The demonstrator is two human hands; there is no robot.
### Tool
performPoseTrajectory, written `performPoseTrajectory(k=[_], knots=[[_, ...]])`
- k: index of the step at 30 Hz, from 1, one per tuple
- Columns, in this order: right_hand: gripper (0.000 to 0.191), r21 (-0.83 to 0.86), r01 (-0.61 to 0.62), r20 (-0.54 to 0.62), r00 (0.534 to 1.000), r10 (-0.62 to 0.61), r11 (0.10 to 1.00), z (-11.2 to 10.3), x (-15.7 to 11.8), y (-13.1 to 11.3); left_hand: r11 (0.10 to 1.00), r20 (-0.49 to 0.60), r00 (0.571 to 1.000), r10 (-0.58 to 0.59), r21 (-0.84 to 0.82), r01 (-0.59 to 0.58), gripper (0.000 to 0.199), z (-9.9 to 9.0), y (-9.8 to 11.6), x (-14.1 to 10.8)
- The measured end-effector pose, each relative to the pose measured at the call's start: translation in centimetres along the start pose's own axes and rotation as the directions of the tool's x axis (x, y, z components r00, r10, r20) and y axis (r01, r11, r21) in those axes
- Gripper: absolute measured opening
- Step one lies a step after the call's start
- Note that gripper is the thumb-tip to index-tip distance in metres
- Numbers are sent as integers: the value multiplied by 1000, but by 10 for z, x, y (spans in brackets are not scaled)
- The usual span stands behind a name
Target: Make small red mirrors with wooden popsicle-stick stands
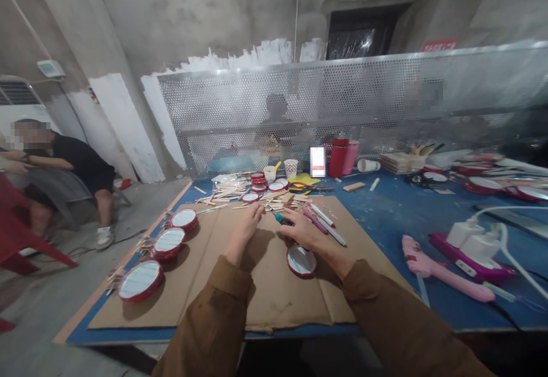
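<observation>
My left hand (247, 228) is closed in a pinch above the cardboard sheet (218, 285). Whatever its fingertips hold is too small to name. Close beside it, my right hand (299, 228) grips a small tool with a teal and black handle (279, 217). The tool's thin metal end points toward the left fingertips; its exact kind is unclear. Just below my right hand lies a round, red-rimmed disc with a pale, shiny face (301, 260). Thin wooden sticks (289, 199) are scattered beyond both hands. Several markers or pens (329, 224) rest right of my right hand.
Along the left edge sit three larger red-rimmed discs (141, 280). A pink glue gun (445, 274) and a purple power strip (471, 260) with white plugs occupy the right. Paper cups (291, 168), a lit phone (317, 161) and a red bottle (338, 157) stand before the perforated metal screen (231, 103).
</observation>
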State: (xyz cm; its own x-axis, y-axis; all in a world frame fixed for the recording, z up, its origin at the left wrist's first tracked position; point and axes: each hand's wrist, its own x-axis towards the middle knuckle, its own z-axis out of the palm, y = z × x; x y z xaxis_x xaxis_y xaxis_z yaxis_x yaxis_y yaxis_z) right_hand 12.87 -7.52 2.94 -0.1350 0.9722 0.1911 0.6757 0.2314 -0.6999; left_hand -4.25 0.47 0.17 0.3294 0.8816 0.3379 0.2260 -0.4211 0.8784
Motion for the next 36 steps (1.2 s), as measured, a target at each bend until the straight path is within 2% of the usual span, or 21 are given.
performPoseTrajectory(k=[2,4,6,9,11,16,21,29,33,36], knots=[[28,57,-2,-7,1000,2,998,2,1,3,1000,-18,1000,14,13,-14,19,1,1,0],[29,150,-65,-1,998,65,987,3,2,5,998,-58,998,35,46,-32,15,4,4,-1],[29,255,-155,40,988,150,955,2,3,6,996,-109,993,49,80,-40,13,6,7,-1],[29,375,-202,99,979,178,905,-2,2,4,994,-141,989,34,106,-19,13,6,10,-2],[29,463,-226,144,973,179,857,-6,2,2,994,-133,991,25,109,-11,13,4,12,-2],[36,665,-327,263,944,199,672,-8,2,3,991,-139,989,38,131,-20,16,0,17,-4],[39,714,-364,285,931,226,598,-7,1,2,991,-150,987,51,129,-31,17,1,20,-5],[39,655,-343,268,938,218,673,-7,1,-1,995,-133,991,15,104,-1,24,-2,26,-8],[27,579,-288,221,956,194,763,-6,1,-1,994,-125,992,9,110,5,24,-2,26,-8],[15,495,-216,134,976,171,842,-4,0,1,993,-132,991,14,121,2,24,-1,26,-9]])
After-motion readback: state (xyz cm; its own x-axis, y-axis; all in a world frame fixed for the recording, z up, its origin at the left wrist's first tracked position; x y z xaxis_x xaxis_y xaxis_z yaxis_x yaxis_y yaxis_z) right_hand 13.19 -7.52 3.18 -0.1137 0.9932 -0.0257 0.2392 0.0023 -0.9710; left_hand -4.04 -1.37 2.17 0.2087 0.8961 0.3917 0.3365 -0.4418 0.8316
